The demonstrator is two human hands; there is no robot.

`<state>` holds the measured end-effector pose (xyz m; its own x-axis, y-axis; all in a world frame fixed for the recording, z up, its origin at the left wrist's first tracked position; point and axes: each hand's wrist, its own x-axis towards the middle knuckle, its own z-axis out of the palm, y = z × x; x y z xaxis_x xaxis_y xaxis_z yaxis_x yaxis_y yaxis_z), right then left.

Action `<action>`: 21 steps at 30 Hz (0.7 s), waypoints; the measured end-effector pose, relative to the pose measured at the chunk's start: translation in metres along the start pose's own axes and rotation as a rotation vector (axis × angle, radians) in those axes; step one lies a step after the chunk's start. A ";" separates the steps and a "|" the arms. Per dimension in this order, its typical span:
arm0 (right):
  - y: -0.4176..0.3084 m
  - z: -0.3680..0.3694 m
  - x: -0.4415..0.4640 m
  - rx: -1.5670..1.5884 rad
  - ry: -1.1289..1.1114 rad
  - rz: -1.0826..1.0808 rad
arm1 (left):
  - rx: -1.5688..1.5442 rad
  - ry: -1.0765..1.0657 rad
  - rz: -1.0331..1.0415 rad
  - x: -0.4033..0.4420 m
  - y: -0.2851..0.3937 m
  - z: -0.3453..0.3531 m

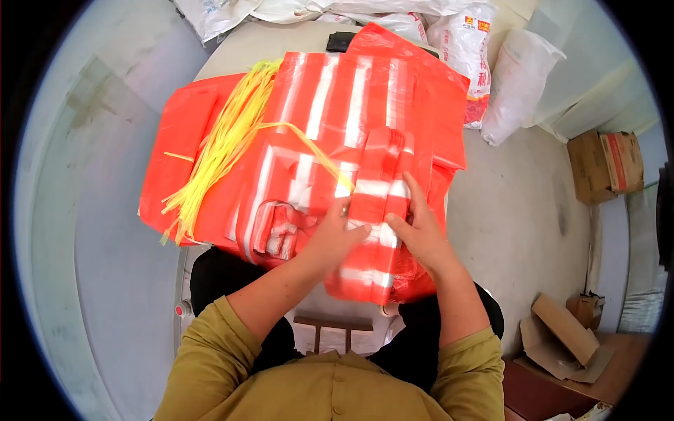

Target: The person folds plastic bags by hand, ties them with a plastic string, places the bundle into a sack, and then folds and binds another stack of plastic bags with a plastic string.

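A folded bundle of red-and-white striped plastic bags lies lengthwise in front of me. My left hand grips its left side, with the thumb on top and the fingertips partly hidden. From the right, my right hand closes on the same bundle, thumb over its face and fingers along the edge. One yellow plastic strip runs from a bunch of yellow strips to the bundle near my left fingers. Beneath are flat striped plastic bags, and a crumpled striped piece sits by my left forearm.
Plain red plastic sheets spread over the table. White printed sacks stand behind it. Cardboard boxes are on the floor at right, with an opened carton lower right.
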<state>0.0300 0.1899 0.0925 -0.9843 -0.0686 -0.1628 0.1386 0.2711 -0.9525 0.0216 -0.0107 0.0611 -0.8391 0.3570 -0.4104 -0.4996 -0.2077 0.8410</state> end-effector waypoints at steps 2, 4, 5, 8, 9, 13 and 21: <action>-0.001 -0.021 -0.002 -0.016 -0.060 0.178 | 0.040 -0.007 -0.002 0.001 0.005 0.000; -0.011 -0.035 -0.007 -0.166 -0.088 0.152 | 0.145 -0.037 0.028 0.000 0.010 -0.001; -0.012 -0.041 -0.008 -0.241 -0.102 0.139 | 0.177 -0.042 0.037 0.000 0.011 0.000; 0.004 -0.052 -0.013 -0.596 0.014 -0.219 | 0.288 -0.062 0.090 0.005 0.007 -0.002; 0.004 -0.055 -0.015 -0.626 0.024 -0.192 | 0.334 -0.072 0.126 0.010 0.002 -0.005; -0.011 -0.064 -0.019 -0.812 -0.015 -0.003 | 0.234 -0.080 0.108 0.014 -0.005 -0.006; -0.013 -0.084 -0.015 -0.695 -0.048 -0.065 | 0.296 -0.042 0.036 0.011 -0.001 -0.004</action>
<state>0.0337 0.2685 0.1289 -0.9801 -0.1432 -0.1372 -0.0382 0.8151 -0.5780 0.0118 -0.0100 0.0541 -0.8427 0.3926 -0.3684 -0.3800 0.0509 0.9236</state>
